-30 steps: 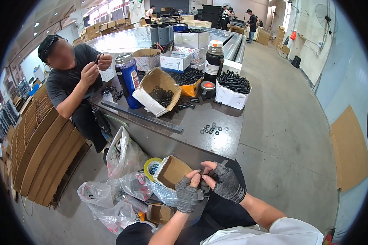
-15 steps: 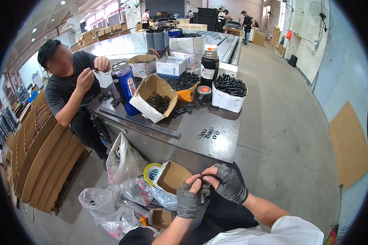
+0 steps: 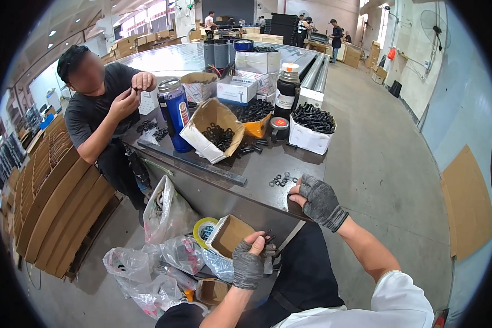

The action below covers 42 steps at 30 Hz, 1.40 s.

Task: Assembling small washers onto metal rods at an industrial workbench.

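Observation:
My left hand (image 3: 249, 261), in a grey fingerless glove, is closed on a small black bolt (image 3: 268, 236) above the open cardboard box by my lap. My right hand (image 3: 321, 203), gloved the same way, is at the front right corner of the dark table (image 3: 240, 199). Its bent fingers are pressed together on the tabletop, and what may be between them is hidden. Right beside those fingertips lie several loose dark ring washers (image 3: 281, 179). A tilted cardboard box (image 3: 197, 143) farther back holds many black rings. A white box (image 3: 307, 143) is heaped with black bolts.
A metal bar (image 3: 191, 163) lies along the table edge. Behind are a blue thermos (image 3: 175, 117) and a black thermos (image 3: 286, 93). Below stand a cardboard box (image 3: 232, 227), yellow tape roll (image 3: 203, 227) and plastic bags (image 3: 167, 218). Across the left corner sits a co-worker (image 3: 101, 109), hands together.
My right hand has left my left hand and moved up and right to the table corner by the washers. My left hand stays low, with the bolt now showing. The view has shifted slightly.

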Available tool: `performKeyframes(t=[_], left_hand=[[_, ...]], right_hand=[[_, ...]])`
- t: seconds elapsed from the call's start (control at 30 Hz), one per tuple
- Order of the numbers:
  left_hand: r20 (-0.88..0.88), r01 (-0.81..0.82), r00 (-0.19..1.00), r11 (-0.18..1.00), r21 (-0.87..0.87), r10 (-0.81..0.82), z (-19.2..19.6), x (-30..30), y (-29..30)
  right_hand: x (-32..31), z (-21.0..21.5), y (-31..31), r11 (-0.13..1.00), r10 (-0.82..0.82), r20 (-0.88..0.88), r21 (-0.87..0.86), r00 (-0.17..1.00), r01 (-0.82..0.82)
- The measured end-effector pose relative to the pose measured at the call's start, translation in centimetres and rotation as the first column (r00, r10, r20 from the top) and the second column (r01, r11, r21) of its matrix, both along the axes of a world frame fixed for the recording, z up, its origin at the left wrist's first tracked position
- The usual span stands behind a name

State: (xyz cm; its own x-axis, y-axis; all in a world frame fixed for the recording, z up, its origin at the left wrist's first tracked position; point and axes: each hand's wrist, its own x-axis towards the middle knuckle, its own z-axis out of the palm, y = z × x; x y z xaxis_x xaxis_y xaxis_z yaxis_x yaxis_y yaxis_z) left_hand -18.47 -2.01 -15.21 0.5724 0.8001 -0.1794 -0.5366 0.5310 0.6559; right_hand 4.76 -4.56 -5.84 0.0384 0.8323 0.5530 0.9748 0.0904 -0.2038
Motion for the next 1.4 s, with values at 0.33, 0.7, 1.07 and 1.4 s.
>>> performKeyframes(t=[0.33,0.7,1.07,1.4], left_hand=[[-0.011,0.010,1.000,0.999,0.038,-0.010,1.1,0.1,-0.4],[-0.030,0.015,0.999,0.996,0.092,-0.012,0.6,-0.1,-0.5],[0.010,0.047,0.999,0.997,0.064,-0.048,0.1,-0.3,0.0],[-0.020,0.068,0.998,0.997,0.034,-0.068,0.2,0.6,-0.1]], right_hand=[[-7.3,-0.2,-2.8,0.967,0.245,-0.239,0.135,0.940,-0.218],[-7.8,-0.9,-3.5,0.955,0.295,-0.394,0.116,0.870,-0.271],[-4.6,0.6,-2.9,0.988,0.156,-0.527,0.077,0.835,-0.135],[3.8,0.1,-0.4,0.990,-0.137,-0.049,-0.050,0.989,0.135]])
